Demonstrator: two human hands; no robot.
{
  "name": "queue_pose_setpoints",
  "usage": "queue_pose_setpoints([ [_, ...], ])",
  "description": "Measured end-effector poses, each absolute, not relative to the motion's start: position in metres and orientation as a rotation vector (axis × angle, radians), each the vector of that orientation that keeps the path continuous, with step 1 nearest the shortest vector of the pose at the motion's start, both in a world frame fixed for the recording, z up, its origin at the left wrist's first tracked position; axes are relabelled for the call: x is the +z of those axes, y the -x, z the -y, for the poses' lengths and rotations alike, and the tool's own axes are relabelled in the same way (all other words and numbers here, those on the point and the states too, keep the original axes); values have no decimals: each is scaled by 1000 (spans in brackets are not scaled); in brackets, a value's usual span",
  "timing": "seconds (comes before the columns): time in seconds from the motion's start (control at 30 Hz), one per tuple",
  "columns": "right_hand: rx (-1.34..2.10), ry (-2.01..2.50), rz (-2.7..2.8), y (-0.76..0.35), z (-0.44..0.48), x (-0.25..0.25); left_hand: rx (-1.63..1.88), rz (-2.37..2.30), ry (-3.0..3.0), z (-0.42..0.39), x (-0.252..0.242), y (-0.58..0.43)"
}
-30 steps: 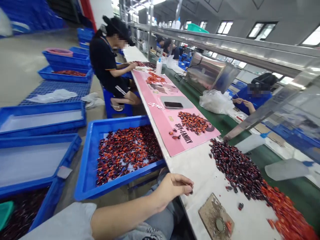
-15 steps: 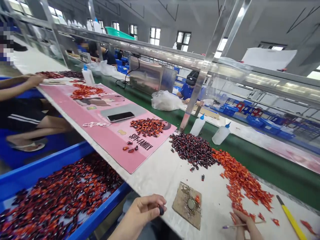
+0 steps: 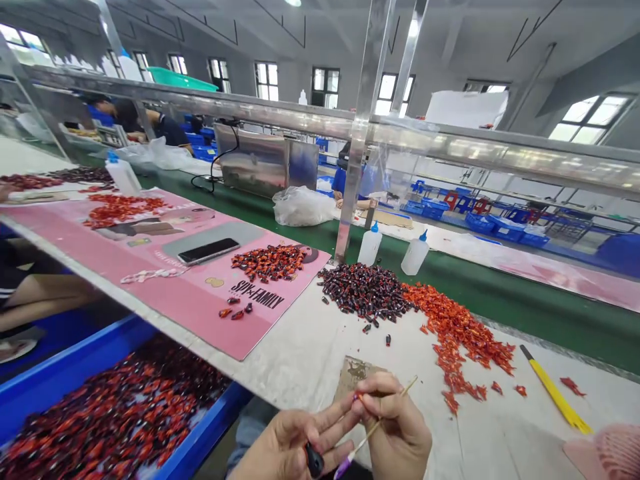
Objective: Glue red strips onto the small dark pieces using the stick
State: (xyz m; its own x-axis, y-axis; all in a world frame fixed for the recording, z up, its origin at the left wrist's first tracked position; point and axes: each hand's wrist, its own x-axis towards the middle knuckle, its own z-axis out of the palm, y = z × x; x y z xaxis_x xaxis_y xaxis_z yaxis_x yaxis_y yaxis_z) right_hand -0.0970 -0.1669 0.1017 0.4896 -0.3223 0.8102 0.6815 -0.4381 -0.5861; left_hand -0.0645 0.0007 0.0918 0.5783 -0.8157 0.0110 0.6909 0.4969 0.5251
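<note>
My left hand (image 3: 285,443) is closed on a small dark, glossy piece (image 3: 314,461), with its index finger stretched toward my right hand. My right hand (image 3: 403,427) pinches a tiny red piece (image 3: 357,397), which the left fingertips also meet. A thin wooden stick (image 3: 376,427) with a purple tip lies across the right fingers. Behind both hands is a brownish square board (image 3: 350,373), mostly covered by them. Beyond it lie a heap of dark pieces (image 3: 367,290) and a heap of orange-red pieces (image 3: 460,327).
Two white bottles (image 3: 370,247) with blue nozzles stand behind the heaps. A yellow-handled tool (image 3: 553,393) lies to the right. On the pink mat (image 3: 200,320) are a phone (image 3: 209,251) and more pieces. A blue bin (image 3: 120,333) of pieces sits lower left; a metal post (image 3: 357,147) rises ahead.
My right hand has come left from the orange-red heap to my left hand, carrying the stick and a tiny red piece. The view has turned right.
</note>
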Motion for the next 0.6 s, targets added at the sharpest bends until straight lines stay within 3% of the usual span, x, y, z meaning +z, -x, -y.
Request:
queue_pose_setpoints([
  [0.23,-1039,1651,473,104,173,106,-949,260,-400,-8,114,65],
  [0.6,-1043,2055,683,97,189,102,-869,288,-564,-10,122,52],
])
